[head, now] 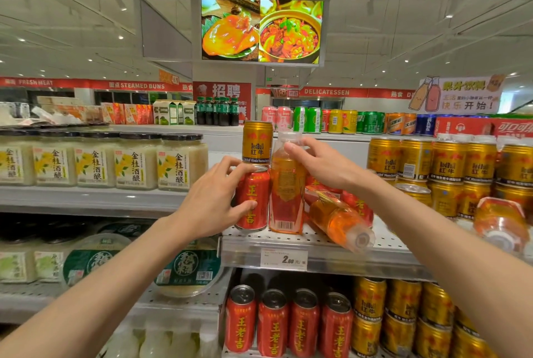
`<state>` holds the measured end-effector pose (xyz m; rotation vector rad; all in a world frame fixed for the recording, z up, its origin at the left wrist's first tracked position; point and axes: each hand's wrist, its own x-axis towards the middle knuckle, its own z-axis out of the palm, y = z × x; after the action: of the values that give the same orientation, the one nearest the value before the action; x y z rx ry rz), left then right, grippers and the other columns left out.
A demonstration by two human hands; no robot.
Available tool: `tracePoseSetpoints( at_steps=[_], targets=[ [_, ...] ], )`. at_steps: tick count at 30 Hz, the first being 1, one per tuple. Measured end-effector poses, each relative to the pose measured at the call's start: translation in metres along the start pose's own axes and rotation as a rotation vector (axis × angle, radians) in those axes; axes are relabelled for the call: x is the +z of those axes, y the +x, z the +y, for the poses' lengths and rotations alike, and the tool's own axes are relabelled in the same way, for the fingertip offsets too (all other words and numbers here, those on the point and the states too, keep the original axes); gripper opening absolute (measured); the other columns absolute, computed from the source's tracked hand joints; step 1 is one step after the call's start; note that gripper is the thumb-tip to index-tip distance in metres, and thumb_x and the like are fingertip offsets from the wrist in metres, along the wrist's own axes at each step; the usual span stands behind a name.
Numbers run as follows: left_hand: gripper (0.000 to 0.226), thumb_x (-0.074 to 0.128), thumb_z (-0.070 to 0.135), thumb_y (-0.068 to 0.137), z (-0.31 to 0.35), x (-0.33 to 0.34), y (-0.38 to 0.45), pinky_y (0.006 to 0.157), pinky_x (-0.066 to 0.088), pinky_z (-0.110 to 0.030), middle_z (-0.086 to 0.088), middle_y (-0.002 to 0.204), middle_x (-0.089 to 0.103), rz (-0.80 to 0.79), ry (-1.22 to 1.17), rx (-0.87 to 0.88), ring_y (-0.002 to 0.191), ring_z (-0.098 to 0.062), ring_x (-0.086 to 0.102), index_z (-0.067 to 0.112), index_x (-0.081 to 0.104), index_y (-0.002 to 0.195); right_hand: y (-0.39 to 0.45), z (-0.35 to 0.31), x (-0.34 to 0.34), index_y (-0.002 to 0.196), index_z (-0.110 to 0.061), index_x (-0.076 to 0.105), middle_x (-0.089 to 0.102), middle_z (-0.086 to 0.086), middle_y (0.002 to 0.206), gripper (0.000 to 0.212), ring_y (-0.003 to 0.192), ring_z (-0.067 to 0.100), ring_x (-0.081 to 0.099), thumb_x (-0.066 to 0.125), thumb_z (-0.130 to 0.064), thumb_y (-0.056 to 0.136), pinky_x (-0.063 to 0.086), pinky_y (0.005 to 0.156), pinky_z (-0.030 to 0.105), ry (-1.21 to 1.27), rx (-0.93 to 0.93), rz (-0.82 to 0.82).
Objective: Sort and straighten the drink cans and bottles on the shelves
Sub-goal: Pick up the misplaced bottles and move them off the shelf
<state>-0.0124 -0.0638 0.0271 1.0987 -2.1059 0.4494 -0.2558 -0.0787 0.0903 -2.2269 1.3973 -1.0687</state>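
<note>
Supermarket shelf (317,253), left grip (213,201) clasping red can (252,199), right grip (320,164) pinching upright orange bottle (285,184) (translucent cap).

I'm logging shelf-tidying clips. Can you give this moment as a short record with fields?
left hand: left hand grips the upright red drink can
right hand: right hand holds the cap end of the upright orange plastic bottle
lying over: a second orange plastic bottle on its side, cap toward the shelf edge
above red can: gold Red Bull can
shelf: perforated metal shelf
</note>
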Motion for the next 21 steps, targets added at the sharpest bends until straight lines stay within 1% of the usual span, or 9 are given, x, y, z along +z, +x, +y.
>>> tracePoseSetpoints(
  at_steps=[2,4,8,11,14,16,18,19,21],
  targets=[
    [0.068,0.067,0.052,0.085,-0.001,0.002,-0.001,0.087,0.048,-0.03,0.006,0.132,0.043,0.011,0.001,-0.001,0.101,-0.008,0.048,0.031,0.04,0.142,0.0,0.003,0.005,0.137,-0.028,0.051,0.065,0.0,0.13,0.066,0.115,0.016,0.064,0.044,-0.073,0.091,0.054,0.1,0.044,0.038,0.01,0.0],
    [0.068,0.067,0.053,0.085,-0.001,0.004,-0.001,0.088,0.047,-0.032,0.005,0.133,0.044,0.024,0.004,-0.007,0.099,-0.007,0.045,0.031,0.04,0.143,0.0,0.006,0.009,0.136,-0.031,0.052,0.065,-0.002,0.131,0.074,0.117,0.016,0.064,0.044,-0.082,0.083,0.055,0.1,0.045,0.054,0.02,0.013],
    [0.068,0.067,0.053,0.085,0.001,0.006,-0.001,0.09,0.046,-0.035,0.004,0.133,0.045,0.037,0.019,-0.01,0.101,-0.01,0.046,0.03,0.04,0.143,-0.001,0.006,0.012,0.141,-0.031,0.048,0.062,-0.002,0.137,0.073,0.12,0.016,0.062,0.041,-0.079,0.087,0.055,0.1,0.044,0.039,0.021,0.042],
    [0.068,0.065,0.054,0.085,0.002,0.006,-0.001,0.09,0.044,-0.034,0.003,0.133,0.045,0.04,0.039,0.0,0.1,-0.009,0.045,0.03,0.038,0.143,-0.004,0.002,0.009,0.147,-0.033,0.043,0.06,-0.003,0.142,0.089,0.124,0.018,0.06,0.037,-0.089,0.078,0.053,0.103,0.046,0.019,0.036,0.049],
    [0.067,0.062,0.055,0.086,0.003,0.006,-0.002,0.096,0.044,-0.037,0.003,0.134,0.045,0.033,0.05,-0.002,0.115,-0.015,0.047,0.03,0.038,0.143,-0.011,0.0,0.0,0.155,-0.033,0.032,0.055,-0.01,0.141,0.082,0.128,0.016,0.056,0.038,-0.08,0.088,0.045,0.11,0.043,-0.03,0.033,0.025],
    [0.064,0.061,0.053,0.087,0.006,0.006,-0.001,0.1,0.042,-0.038,0.003,0.134,0.046,0.047,0.046,-0.014,0.119,-0.015,0.044,0.029,0.041,0.142,-0.021,0.001,-0.011,0.158,-0.028,0.027,0.057,-0.006,0.136,0.079,0.121,0.016,0.058,0.041,-0.072,0.094,0.048,0.102,0.037,-0.115,0.047,0.026],
    [0.061,0.06,0.054,0.088,0.011,0.006,0.0,0.102,0.039,-0.037,0.003,0.133,0.048,0.068,0.044,-0.031,0.12,-0.014,0.043,0.027,0.044,0.14,-0.036,0.005,-0.023,0.153,-0.025,0.035,0.059,-0.005,0.131,0.069,0.113,0.014,0.06,0.049,-0.062,0.096,0.052,0.09,0.03,-0.226,0.051,0.027],
    [0.061,0.059,0.056,0.088,0.014,0.007,0.002,0.102,0.038,-0.036,0.003,0.133,0.048,0.073,0.041,-0.04,0.12,-0.013,0.042,0.026,0.045,0.14,-0.045,0.009,-0.028,0.148,-0.025,0.044,0.061,-0.005,0.131,0.063,0.113,0.013,0.061,0.053,-0.058,0.096,0.054,0.089,0.03,-0.29,0.04,0.022],
    [0.063,0.057,0.059,0.089,0.021,0.008,0.006,0.103,0.037,-0.035,0.003,0.132,0.05,0.073,0.022,-0.053,0.12,-0.013,0.041,0.025,0.044,0.14,-0.063,0.014,-0.037,0.138,-0.023,0.056,0.064,-0.004,0.131,0.055,0.114,0.013,0.061,0.057,-0.057,0.094,0.056,0.092,0.033,-0.404,0.017,-0.002]
  ],
)
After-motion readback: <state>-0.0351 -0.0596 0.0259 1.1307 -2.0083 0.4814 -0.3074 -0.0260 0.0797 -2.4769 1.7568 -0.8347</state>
